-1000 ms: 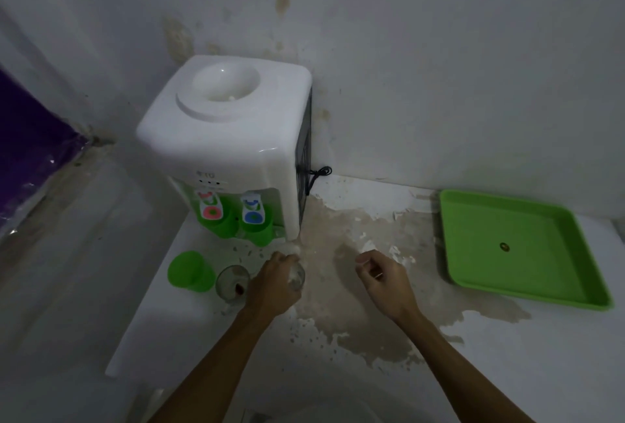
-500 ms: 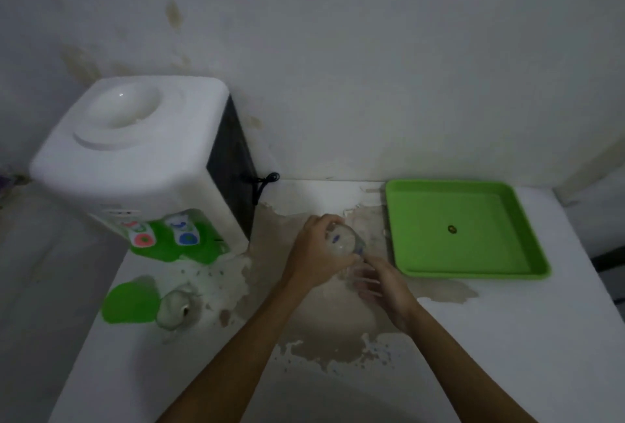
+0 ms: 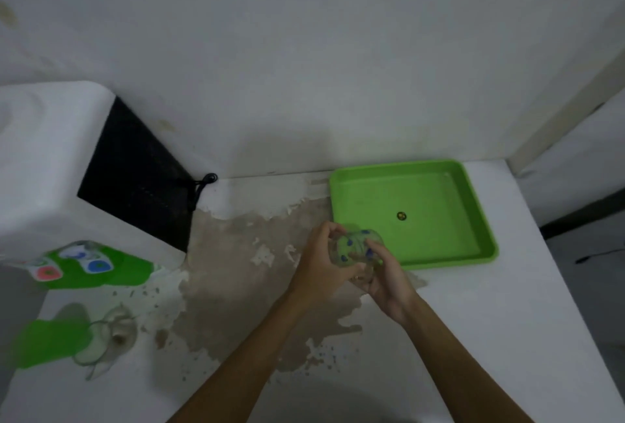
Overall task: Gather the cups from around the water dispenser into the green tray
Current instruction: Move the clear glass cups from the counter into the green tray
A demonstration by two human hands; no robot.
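A clear glass cup with blue dots [image 3: 355, 245] is held between both hands, just over the near left corner of the green tray [image 3: 473, 186]. My left hand [image 3: 321, 263] grips it from the left and my right hand [image 3: 385, 274] from the right and below. The tray holds only a small dark spot at its centre. At the far left, a green plastic cup [image 3: 47, 341] and a clear glass cup [image 3: 108, 334] sit on the table in front of the white water dispenser [image 3: 44, 159]; both are blurred.
The white table [image 3: 507, 321] has a large brown patch of worn surface [image 3: 236, 270] between dispenser and tray. A black cable [image 3: 203, 182] hangs behind the dispenser. A wall runs along the back; the table's right edge drops off beyond the tray.
My left hand lifted the dotted glass cup from beside the dispenser and carried it right to the tray's corner. My right hand joined it on the cup. The view swung right.
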